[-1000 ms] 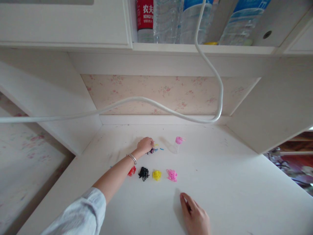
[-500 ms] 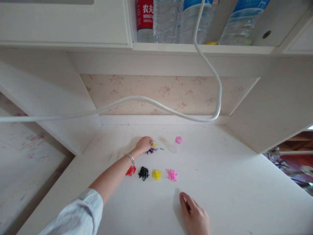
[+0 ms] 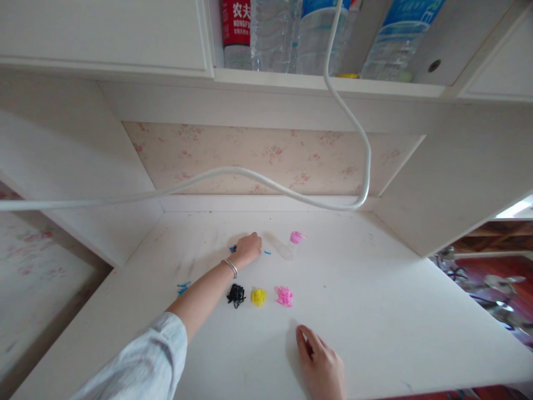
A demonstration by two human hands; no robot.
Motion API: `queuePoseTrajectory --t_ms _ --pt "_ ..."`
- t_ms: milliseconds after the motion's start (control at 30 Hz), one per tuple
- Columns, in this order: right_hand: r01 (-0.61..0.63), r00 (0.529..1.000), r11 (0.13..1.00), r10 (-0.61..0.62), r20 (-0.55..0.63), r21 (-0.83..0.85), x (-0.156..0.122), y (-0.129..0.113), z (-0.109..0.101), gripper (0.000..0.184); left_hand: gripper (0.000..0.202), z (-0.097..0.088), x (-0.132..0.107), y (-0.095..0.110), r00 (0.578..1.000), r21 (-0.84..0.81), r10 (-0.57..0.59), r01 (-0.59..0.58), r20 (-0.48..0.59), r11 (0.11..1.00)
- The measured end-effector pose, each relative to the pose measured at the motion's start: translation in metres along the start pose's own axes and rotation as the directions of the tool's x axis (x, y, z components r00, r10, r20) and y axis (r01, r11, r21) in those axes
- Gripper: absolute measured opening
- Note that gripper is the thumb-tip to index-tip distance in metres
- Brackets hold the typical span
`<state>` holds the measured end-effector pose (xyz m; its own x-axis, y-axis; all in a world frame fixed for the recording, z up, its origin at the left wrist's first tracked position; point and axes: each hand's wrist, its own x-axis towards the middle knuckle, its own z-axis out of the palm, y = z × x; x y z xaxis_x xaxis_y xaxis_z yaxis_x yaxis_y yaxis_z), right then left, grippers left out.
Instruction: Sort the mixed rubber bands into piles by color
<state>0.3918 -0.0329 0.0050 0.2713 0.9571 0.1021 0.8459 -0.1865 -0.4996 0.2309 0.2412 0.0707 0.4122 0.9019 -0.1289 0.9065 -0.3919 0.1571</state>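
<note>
Biggest thing here is the white painted worktop [image 3: 375,311], a bit scuffed and smudged, sitting in a recess with white side panels. The far wall is a pale floral wallpaper panel [image 3: 270,153]. White cupboards run overhead, with one open shelf [image 3: 325,82] in the middle. A long white cable [image 3: 362,150] drops from that shelf, loops at the right and sags all the way off to the left.

On the shelf I count four plastic water bottles: one red-labelled bottle [image 3: 235,25], one plain clear bottle [image 3: 270,33] and two blue-labelled bottles [image 3: 316,28]; there's clutter between them I can't make out.

Two hands. The left hand [image 3: 249,248] is stretched out to the far middle of the worktop in a pale blue sleeve, knuckles up and fingers curled under into a loose fist. Can't tell if it's pinching anything. The right hand [image 3: 320,364] rests at the near edge, fingers loosely spread, holding nothing.

Just right of the left hand lies one small clear plastic bottle with a pink cap [image 3: 291,244], on its side.

Nearer, a row of three heaps of tiny elastic loops: one black heap [image 3: 236,294] right by the left forearm, one yellow heap [image 3: 258,296], one pink heap [image 3: 284,296], each just apart from the next.

Loose blue loops [image 3: 233,248] peek out on both sides of the left hand, touching or nearly. A few more blue scraps [image 3: 182,288] lie left of the forearm.

One thin silver bangle [image 3: 230,268] on the left wrist.
</note>
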Motion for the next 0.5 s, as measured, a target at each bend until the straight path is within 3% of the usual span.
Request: queuePoseTrajectory --t_ms 200,367,500 --pt "0.007 1.000 1.000 -0.007 -0.010 -0.013 -0.001 0.002 0.002 0.037 0.026 -0.018 -0.027 0.008 0.995 -0.025 0.050 -0.053 -0.084 0.998" --pt "0.005 1.000 0.999 -0.005 0.003 -0.032 -0.002 0.003 0.001 0.037 0.027 -0.023 -0.088 0.015 0.985 -0.041 0.106 -0.113 -0.137 0.993" --pt "0.024 1.000 0.999 -0.023 0.017 -0.045 -0.003 0.002 0.000 0.036 0.028 -0.008 -0.140 0.026 0.987 -0.038 0.068 -0.075 -0.148 0.996"
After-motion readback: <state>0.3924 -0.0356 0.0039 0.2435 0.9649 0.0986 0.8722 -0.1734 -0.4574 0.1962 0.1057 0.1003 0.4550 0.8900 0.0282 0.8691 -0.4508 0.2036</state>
